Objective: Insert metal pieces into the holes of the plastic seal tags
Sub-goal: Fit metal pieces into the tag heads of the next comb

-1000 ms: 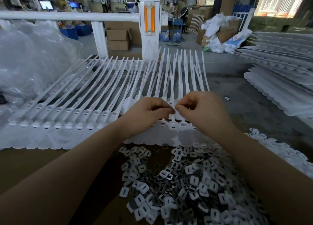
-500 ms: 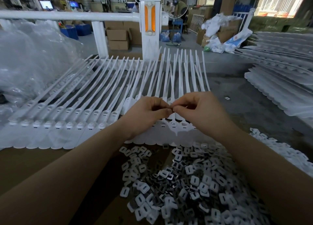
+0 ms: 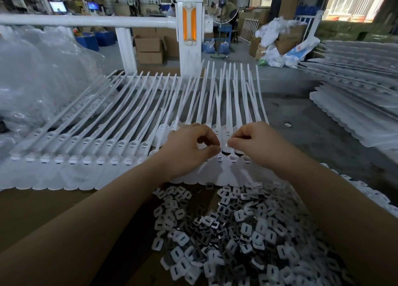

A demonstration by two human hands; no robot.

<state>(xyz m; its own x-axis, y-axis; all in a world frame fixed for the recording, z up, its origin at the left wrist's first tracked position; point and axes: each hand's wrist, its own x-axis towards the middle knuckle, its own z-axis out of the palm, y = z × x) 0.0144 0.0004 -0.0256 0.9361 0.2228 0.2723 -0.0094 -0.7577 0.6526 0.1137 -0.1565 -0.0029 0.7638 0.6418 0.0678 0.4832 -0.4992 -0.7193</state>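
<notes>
We observe both hands raised over the near end of a row of white plastic seal tags (image 3: 120, 150), whose heads lie side by side along the cardboard work surface (image 3: 43, 210), their straps fanning away from us. The left hand (image 3: 189, 150) has its fingers curled, thumb and forefinger pinched together; what it holds, we cannot tell. The right hand (image 3: 256, 145) is likewise curled, its thumb and forefinger pinching a small pale piece (image 3: 227, 144), too small to identify. The two hands sit close together but apart, directly above the tag heads. The loose metal pieces (image 3: 237, 231) lie heaped on the cardboard just nearer to us, between the forearms. A further stack of tags (image 3: 355, 104) lies well off to the right.
</notes>
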